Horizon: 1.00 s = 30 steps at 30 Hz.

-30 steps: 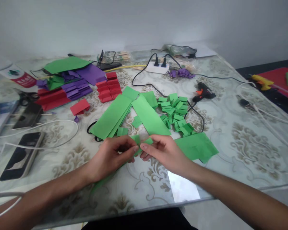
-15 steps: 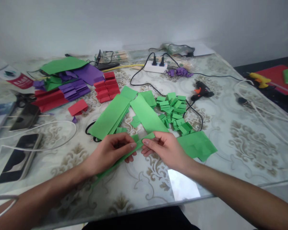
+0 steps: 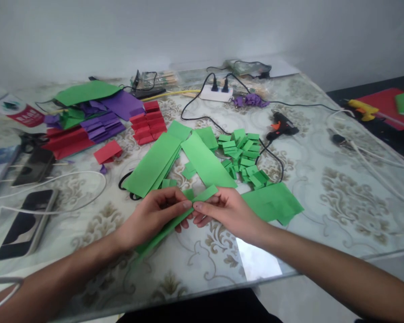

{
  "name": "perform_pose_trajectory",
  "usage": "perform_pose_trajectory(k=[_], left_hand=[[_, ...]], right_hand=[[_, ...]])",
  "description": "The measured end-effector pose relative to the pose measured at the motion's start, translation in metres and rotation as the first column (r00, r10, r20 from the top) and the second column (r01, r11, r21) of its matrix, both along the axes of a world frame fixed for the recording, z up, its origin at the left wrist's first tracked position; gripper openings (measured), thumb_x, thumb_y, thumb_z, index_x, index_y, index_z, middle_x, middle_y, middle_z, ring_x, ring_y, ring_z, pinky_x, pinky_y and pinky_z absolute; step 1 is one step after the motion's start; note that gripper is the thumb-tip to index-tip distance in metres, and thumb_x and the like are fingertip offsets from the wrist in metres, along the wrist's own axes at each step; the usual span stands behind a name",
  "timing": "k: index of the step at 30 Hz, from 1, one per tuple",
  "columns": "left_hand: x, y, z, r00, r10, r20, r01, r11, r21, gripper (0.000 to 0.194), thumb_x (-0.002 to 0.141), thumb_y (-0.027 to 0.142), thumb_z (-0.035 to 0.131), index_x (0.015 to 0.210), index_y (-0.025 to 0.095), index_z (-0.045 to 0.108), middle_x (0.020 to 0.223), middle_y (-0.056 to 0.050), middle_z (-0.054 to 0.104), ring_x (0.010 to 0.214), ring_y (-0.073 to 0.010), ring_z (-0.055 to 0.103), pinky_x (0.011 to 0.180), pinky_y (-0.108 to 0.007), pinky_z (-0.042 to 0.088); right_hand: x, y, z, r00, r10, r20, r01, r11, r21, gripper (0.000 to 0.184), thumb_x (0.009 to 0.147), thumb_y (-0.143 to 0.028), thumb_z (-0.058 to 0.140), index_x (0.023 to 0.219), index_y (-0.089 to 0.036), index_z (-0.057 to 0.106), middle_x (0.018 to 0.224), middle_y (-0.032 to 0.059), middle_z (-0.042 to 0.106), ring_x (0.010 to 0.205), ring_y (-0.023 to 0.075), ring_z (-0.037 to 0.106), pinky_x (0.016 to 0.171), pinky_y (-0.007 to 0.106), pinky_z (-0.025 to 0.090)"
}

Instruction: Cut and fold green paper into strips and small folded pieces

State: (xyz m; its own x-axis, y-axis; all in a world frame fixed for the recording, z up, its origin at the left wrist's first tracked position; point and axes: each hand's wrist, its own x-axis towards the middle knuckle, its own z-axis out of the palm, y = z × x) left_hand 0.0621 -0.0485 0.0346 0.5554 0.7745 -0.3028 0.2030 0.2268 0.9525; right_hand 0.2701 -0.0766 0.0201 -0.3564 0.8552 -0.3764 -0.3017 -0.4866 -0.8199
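Observation:
A narrow folded green paper strip (image 3: 204,194) slants across the front of the table, pinched by both hands. My left hand (image 3: 166,207) is closed on its middle, thumb on top, with the lower part running out below the palm. My right hand (image 3: 222,208) grips it near the upper end between thumb and fingers, close to the left thumb. Just beyond the hands lie a stack of long green paper strips (image 3: 151,166) and another green strip (image 3: 208,161). Small folded green pieces (image 3: 244,154) are heaped behind the right hand. A wider green sheet (image 3: 272,202) lies beside the right wrist.
Red folded paper (image 3: 148,123) and purple paper (image 3: 104,127) lie at the back left. A phone (image 3: 25,224) and white cable are at left. A black glue gun (image 3: 282,126), a power strip (image 3: 216,93) and a yellow glue gun (image 3: 363,110) are further back. Scissor handles (image 3: 125,181) poke out under the stack.
My right thumb has slid down and left along the strip toward the left thumb. More of the strip's upper end now shows. My left hand stays nearly in place.

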Motion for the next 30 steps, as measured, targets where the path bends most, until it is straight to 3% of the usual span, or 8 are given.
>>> perform_pose_trajectory(k=[7, 20, 30], left_hand=[[-0.0023, 0.0025, -0.0062, 0.995, -0.026, 0.094, 0.039, 0.990, -0.134, 0.029, 0.097, 0.042, 0.067, 0.086, 0.015, 0.070, 0.077, -0.003, 0.070, 0.064, -0.0130, 0.064, 0.058, -0.024, 0.054], [-0.0008, -0.0025, 0.0016, 0.997, -0.045, -0.057, 0.052, 0.990, 0.133, 0.029, 0.101, 0.039, 0.060, 0.088, 0.015, 0.071, 0.082, -0.003, 0.071, 0.076, -0.0149, 0.063, 0.071, -0.026, 0.051], [-0.0015, -0.0069, -0.0002, 0.981, -0.011, -0.196, 0.073, 0.947, 0.314, 0.027, 0.098, 0.038, 0.061, 0.087, 0.015, 0.071, 0.074, -0.002, 0.067, 0.067, -0.0125, 0.054, 0.059, -0.023, 0.042]], right_hand=[[0.0026, 0.0004, 0.0005, 0.999, 0.037, 0.003, -0.037, 0.999, 0.014, 0.039, 0.068, -0.048, 0.092, 0.079, -0.014, 0.076, 0.073, 0.0050, 0.078, 0.067, 0.0178, 0.076, 0.073, 0.035, 0.066], [0.0039, 0.0012, 0.0065, 0.997, 0.056, 0.052, -0.054, 0.998, -0.032, 0.039, 0.066, -0.049, 0.092, 0.074, -0.013, 0.078, 0.071, 0.0060, 0.078, 0.064, 0.0169, 0.075, 0.072, 0.033, 0.065], [0.0046, 0.0024, 0.0056, 0.993, 0.015, 0.114, -0.019, 0.999, 0.038, 0.039, 0.066, -0.043, 0.093, 0.082, -0.015, 0.072, 0.064, 0.0000, 0.073, 0.058, 0.0140, 0.070, 0.057, 0.024, 0.057]])
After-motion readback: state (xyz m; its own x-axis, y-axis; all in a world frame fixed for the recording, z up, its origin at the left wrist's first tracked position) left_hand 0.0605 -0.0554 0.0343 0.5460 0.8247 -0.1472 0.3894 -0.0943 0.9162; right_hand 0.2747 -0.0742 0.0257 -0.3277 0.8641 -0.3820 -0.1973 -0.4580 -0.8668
